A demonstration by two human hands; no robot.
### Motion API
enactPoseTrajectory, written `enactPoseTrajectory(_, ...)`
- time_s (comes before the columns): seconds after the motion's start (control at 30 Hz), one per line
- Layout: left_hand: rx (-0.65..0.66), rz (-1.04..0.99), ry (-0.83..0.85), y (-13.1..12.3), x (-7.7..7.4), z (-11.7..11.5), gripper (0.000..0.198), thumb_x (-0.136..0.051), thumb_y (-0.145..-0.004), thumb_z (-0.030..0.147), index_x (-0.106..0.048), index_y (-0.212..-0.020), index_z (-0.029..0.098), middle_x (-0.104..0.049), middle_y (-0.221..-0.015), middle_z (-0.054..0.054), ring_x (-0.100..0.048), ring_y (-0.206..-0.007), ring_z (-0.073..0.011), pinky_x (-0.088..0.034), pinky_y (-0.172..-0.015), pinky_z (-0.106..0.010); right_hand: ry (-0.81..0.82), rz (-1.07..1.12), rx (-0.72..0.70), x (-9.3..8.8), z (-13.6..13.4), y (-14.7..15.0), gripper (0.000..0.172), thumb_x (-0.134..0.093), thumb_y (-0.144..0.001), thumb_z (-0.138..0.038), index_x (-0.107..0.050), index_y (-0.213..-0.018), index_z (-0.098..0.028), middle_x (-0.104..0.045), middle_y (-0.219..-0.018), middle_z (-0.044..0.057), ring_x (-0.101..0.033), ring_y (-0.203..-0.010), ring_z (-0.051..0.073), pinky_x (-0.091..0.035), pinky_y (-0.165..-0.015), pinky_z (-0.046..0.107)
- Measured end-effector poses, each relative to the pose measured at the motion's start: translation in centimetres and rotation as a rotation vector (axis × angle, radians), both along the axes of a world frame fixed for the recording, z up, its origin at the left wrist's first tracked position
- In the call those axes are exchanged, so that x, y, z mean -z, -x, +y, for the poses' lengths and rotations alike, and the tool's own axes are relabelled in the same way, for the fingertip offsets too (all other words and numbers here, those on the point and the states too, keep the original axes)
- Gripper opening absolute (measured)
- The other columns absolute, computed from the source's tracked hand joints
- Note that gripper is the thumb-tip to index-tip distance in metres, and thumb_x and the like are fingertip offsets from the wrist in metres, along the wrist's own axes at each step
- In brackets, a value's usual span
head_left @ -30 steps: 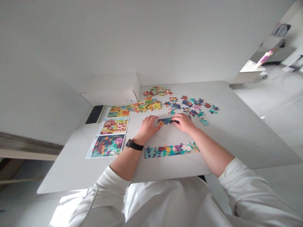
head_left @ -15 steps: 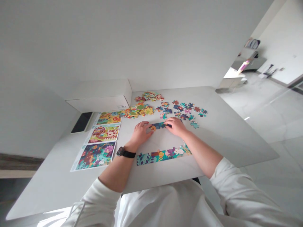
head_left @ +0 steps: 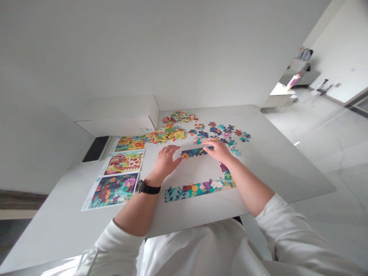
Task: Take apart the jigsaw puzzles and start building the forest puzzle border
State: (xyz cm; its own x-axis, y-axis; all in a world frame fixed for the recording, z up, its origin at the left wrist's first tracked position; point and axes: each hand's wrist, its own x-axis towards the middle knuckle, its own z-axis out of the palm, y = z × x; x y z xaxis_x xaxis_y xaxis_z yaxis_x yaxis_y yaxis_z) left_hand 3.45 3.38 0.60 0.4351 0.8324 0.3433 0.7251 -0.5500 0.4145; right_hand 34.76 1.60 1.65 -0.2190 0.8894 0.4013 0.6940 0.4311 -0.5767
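Observation:
A dark blue strip of joined jigsaw pieces point(head_left: 196, 152) lies flat between my hands. My left hand point(head_left: 166, 161) is at its left end, thumb and fingers spread, the thumb tip by the orange patch there. Over the right end is my right hand point(head_left: 218, 150), its fingers stretched out and its thumb apart from them. That hand hides part of the strip. Nearer to me runs a longer joined jigsaw border point(head_left: 188, 191) with plants and a white rabbit. It turns up the right side, where my right forearm partly covers it.
Loose dark jigsaw pieces point(head_left: 227, 135) lie beyond my right hand. Yellow pieces point(head_left: 169, 134) and red-toned pieces point(head_left: 181, 116) are heaped farther back. Printed picture sheets point(head_left: 126, 161), a phone point(head_left: 96, 149) and a white box point(head_left: 117, 115) are at left on the table point(head_left: 270, 153).
Both hands have loosened from the strip and opened wider, showing more of it. The left has drawn back slightly to the left. The view has shifted a little.

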Motion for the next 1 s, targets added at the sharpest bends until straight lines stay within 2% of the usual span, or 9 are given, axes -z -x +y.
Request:
enactPoseTrajectory(0.1,-0.018,0.000,-0.028,0.1,-0.8,-0.3,0.042,-0.067,-0.099,0.038,-0.067,-0.137,0.023,-0.071,-0.137,-0.014,-0.064,-0.130,-0.0336,-0.048,-0.117,-0.050,0.030,0.246,0.116,-1.3,0.3,-2.3,0.027,-0.067,-0.099,-0.039,-0.081,-0.119,-0.029,-0.080,-0.124,0.006,-0.075,-0.113,0.025,-0.058,-0.107,0.046)
enactPoseTrajectory(0.23,-0.058,-0.017,0.065,0.0,-1.7,-0.6,0.036,-0.055,-0.104,0.032,-0.067,-0.136,0.021,-0.077,-0.119,-0.011,-0.072,-0.110,-0.0273,-0.054,-0.103,-0.040,-0.005,0.497,0.286,-1.8,0.8,-5.7,0.039,-0.069,-0.093,-0.053,-0.077,-0.119,-0.025,-0.081,-0.119,0.009,-0.076,-0.109,0.026,-0.058,-0.105,0.046)
enactPoseTrajectory(0.37,-0.139,-0.012,0.201,0.2,-2.4,-0.5,0.035,-0.048,-0.105,0.028,-0.069,-0.133,0.021,-0.080,-0.099,-0.008,-0.075,-0.094,-0.0246,-0.053,-0.086,-0.033,-0.039,0.556,0.464,-1.7,1.0,-8.4,0.044,-0.071,-0.088,-0.053,-0.074,-0.120,-0.023,-0.081,-0.105,0.008,-0.076,-0.098,0.025,-0.059,-0.097,0.044)
enactPoseTrajectory(0.5,-0.186,0.054,0.261,0.5,-3.4,-0.6,0.032,-0.050,-0.106,0.039,-0.075,-0.116,0.023,-0.080,-0.085,-0.006,-0.073,-0.082,-0.0232,-0.048,-0.074,-0.030,-0.066,0.489,0.532,-2.1,0.5,-9.2,0.041,-0.067,-0.089,-0.049,-0.073,-0.120,-0.022,-0.080,-0.102,0.007,-0.075,-0.091,0.023,-0.059,-0.090,0.039)
enactPoseTrajectory(0.57,-0.204,0.130,0.262,0.5,-4.1,-0.8,0.037,-0.052,-0.105,0.050,-0.077,-0.100,0.023,-0.079,-0.083,-0.007,-0.072,-0.079,-0.0239,-0.043,-0.069,-0.031,-0.030,0.370,0.512,-2.5,0.0,-8.8,0.037,-0.063,-0.093,-0.046,-0.075,-0.118,-0.022,-0.080,-0.098,0.006,-0.073,-0.086,0.022,-0.057,-0.086,0.036)
enactPoseTrajectory(0.63,-0.169,0.208,0.279,0.4,-4.7,-1.2,0.044,-0.054,-0.102,0.059,-0.074,-0.088,0.024,-0.078,-0.081,-0.008,-0.070,-0.077,-0.0241,-0.039,-0.065,-0.032,0.058,0.197,0.427,-2.9,-0.6,-7.9,0.031,-0.063,-0.096,-0.042,-0.078,-0.115,-0.023,-0.079,-0.092,0.004,-0.071,-0.080,0.020,-0.054,-0.080,0.033)
enactPoseTrajectory(0.77,0.097,0.314,0.406,-0.1,-5.2,-2.3,0.037,-0.069,-0.091,0.062,-0.071,-0.085,0.026,-0.077,-0.084,-0.003,-0.068,-0.074,-0.0211,-0.037,-0.064,-0.030,0.313,-0.129,0.213,-3.2,-1.7,-5.6,0.027,-0.071,-0.095,-0.035,-0.077,-0.119,-0.025,-0.078,-0.084,0.001,-0.067,-0.073,0.018,-0.046,-0.072,0.028)
enactPoseTrajectory(0.87,0.289,0.385,0.534,-0.7,-5.1,-3.2,0.034,-0.079,-0.081,0.058,-0.069,-0.085,0.026,-0.077,-0.086,0.000,-0.068,-0.073,-0.0199,-0.037,-0.062,-0.029,0.491,-0.289,0.113,-2.9,-2.1,-4.0,0.038,-0.077,-0.094,-0.035,-0.072,-0.129,-0.024,-0.078,-0.086,0.001,-0.067,-0.073,0.018,-0.042,-0.068,0.027)
enactPoseTrajectory(1.0,0.350,0.495,0.618,-1.2,-5.1,-4.0,0.034,-0.083,-0.077,0.053,-0.068,-0.092,0.026,-0.077,-0.088,0.000,-0.069,-0.075,-0.0213,-0.036,-0.061,-0.030,0.580,-0.420,0.098,-2.4,-2.3,-2.5,0.065,-0.085,-0.089,-0.040,-0.062,-0.148,-0.025,-0.080,-0.098,0.003,-0.070,-0.083,0.020,-0.042,-0.071,0.028)
